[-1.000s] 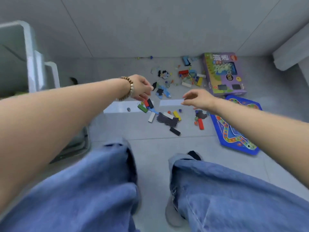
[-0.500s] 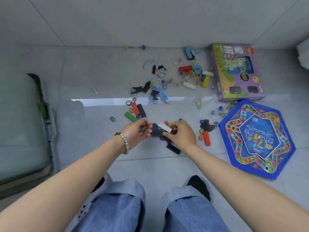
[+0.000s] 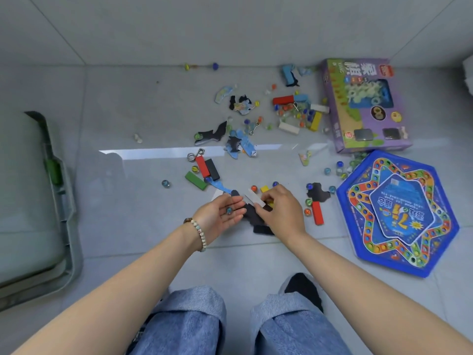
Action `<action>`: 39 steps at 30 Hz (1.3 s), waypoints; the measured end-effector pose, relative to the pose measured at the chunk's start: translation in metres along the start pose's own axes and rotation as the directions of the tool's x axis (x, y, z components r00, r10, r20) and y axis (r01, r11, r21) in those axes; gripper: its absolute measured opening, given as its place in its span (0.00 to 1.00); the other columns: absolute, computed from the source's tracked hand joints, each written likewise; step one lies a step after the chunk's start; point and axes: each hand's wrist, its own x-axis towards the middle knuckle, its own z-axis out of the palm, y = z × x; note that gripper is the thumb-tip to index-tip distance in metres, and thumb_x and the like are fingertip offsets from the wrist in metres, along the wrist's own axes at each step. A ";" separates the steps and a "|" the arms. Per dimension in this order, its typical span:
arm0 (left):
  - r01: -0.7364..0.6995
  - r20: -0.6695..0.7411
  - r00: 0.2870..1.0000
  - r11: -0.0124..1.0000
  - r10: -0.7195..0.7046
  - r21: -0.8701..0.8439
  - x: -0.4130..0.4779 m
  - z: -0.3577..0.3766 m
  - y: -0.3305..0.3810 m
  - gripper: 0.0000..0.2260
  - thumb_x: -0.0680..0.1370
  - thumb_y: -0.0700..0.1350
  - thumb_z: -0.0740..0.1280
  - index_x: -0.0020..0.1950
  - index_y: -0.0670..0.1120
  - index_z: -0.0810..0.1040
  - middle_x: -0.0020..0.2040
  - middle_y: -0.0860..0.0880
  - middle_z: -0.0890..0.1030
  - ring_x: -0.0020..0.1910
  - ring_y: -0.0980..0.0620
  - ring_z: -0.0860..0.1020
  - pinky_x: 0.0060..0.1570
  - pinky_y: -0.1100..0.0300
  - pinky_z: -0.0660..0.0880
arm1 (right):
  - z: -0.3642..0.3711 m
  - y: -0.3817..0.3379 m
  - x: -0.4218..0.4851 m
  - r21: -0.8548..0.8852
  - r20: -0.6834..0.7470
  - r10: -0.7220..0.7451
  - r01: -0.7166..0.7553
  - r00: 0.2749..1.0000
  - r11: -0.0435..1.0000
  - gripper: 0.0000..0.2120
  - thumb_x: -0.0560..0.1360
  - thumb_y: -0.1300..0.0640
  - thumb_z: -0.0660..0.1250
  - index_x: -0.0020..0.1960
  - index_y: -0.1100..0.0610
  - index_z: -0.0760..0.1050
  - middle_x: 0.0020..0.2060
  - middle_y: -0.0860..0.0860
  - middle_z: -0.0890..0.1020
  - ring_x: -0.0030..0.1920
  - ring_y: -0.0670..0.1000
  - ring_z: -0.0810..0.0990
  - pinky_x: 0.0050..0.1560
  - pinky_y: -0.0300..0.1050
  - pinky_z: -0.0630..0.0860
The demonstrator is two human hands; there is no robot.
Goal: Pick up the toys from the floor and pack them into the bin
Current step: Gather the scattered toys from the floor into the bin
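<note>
Beside the cut-off bin (image 3: 67,219), left hand (image 3: 219,216) lies spread under a marble (image 3: 228,210); right hand (image 3: 281,213) pinches a white block (image 3: 256,199).

Single head-worn view, steeply downward, close above floor (image 3: 143,103).

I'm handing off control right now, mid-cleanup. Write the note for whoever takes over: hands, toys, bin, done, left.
Left hand: open, palm up, small glass marble lying in it.
Right hand: pinches a white rectangular block above a flat black puzzle piece on the floor.
Grey plastic bin: far left; contents not visible.
Done: nothing visibly packed.
Left: scattered blocks, marbles, puzzle pieces, purple cardboard game box, blue hexagonal game board.
</note>
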 end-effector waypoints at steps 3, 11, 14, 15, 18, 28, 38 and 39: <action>-0.011 -0.011 1.000 1.000 0.011 0.008 0.003 0.001 0.002 0.16 0.82 0.47 0.55 0.59 0.38 0.75 0.53 0.44 0.80 0.49 0.49 0.79 0.54 0.58 0.75 | -0.006 0.004 -0.002 0.215 -0.021 0.080 -0.074 0.997 0.974 0.04 0.70 0.56 0.73 0.42 0.56 0.80 0.39 0.48 0.77 0.37 0.45 0.75 0.39 0.35 0.71; -0.013 0.075 0.997 0.996 0.020 -0.086 0.010 0.027 0.005 0.17 0.80 0.53 0.57 0.53 0.41 0.77 0.45 0.45 0.80 0.44 0.50 0.79 0.50 0.56 0.76 | -0.032 -0.015 -0.006 0.621 0.115 0.071 -0.127 0.991 0.774 0.01 0.71 0.58 0.73 0.42 0.54 0.83 0.38 0.49 0.80 0.37 0.45 0.73 0.41 0.35 0.70; -0.060 0.012 0.998 0.996 0.061 -0.072 0.014 0.027 0.007 0.13 0.81 0.49 0.59 0.48 0.43 0.78 0.41 0.47 0.78 0.41 0.51 0.79 0.45 0.59 0.79 | -0.036 0.010 0.015 0.580 0.008 0.230 -0.192 0.973 0.792 0.05 0.71 0.57 0.73 0.46 0.52 0.79 0.48 0.51 0.81 0.43 0.46 0.76 0.45 0.33 0.71; -0.072 -0.001 0.997 0.996 0.072 -0.052 0.015 0.025 0.008 0.12 0.81 0.49 0.59 0.47 0.43 0.78 0.40 0.47 0.77 0.41 0.51 0.79 0.43 0.60 0.79 | -0.036 0.016 0.021 0.551 0.017 0.234 -0.204 0.972 0.809 0.08 0.70 0.57 0.73 0.48 0.51 0.78 0.50 0.51 0.80 0.45 0.46 0.76 0.46 0.32 0.71; -0.092 -0.027 0.995 0.995 0.091 -0.036 0.016 0.019 0.010 0.13 0.81 0.48 0.59 0.46 0.43 0.78 0.39 0.47 0.77 0.41 0.51 0.79 0.38 0.62 0.80 | -0.027 0.015 0.037 0.488 0.099 0.195 -0.218 0.976 0.845 0.13 0.70 0.56 0.74 0.54 0.52 0.78 0.53 0.49 0.76 0.51 0.46 0.75 0.51 0.33 0.69; -0.035 0.040 0.998 0.995 0.039 -0.088 0.017 0.012 0.026 0.24 0.81 0.58 0.50 0.53 0.42 0.78 0.45 0.45 0.80 0.46 0.47 0.79 0.47 0.54 0.78 | -0.011 -0.002 0.058 0.298 0.058 0.166 -0.176 0.984 0.938 0.08 0.73 0.62 0.69 0.52 0.56 0.81 0.50 0.52 0.79 0.45 0.45 0.75 0.49 0.30 0.69; 0.095 0.214 0.976 0.965 -0.042 -0.245 0.019 0.029 0.020 0.17 0.82 0.52 0.51 0.55 0.41 0.72 0.53 0.39 0.80 0.45 0.44 0.82 0.43 0.52 0.81 | -0.056 -0.050 0.015 0.743 0.286 -0.033 -0.200 0.958 0.639 0.10 0.71 0.65 0.72 0.52 0.57 0.81 0.46 0.52 0.83 0.45 0.44 0.80 0.51 0.35 0.77; 0.097 0.204 0.978 0.960 -0.044 -0.261 0.020 0.033 0.021 0.18 0.82 0.51 0.51 0.53 0.40 0.73 0.50 0.39 0.80 0.43 0.44 0.82 0.41 0.52 0.82 | -0.061 -0.044 0.014 0.748 0.274 -0.018 -0.201 0.962 0.633 0.09 0.71 0.65 0.71 0.51 0.58 0.81 0.46 0.51 0.83 0.45 0.45 0.80 0.50 0.36 0.78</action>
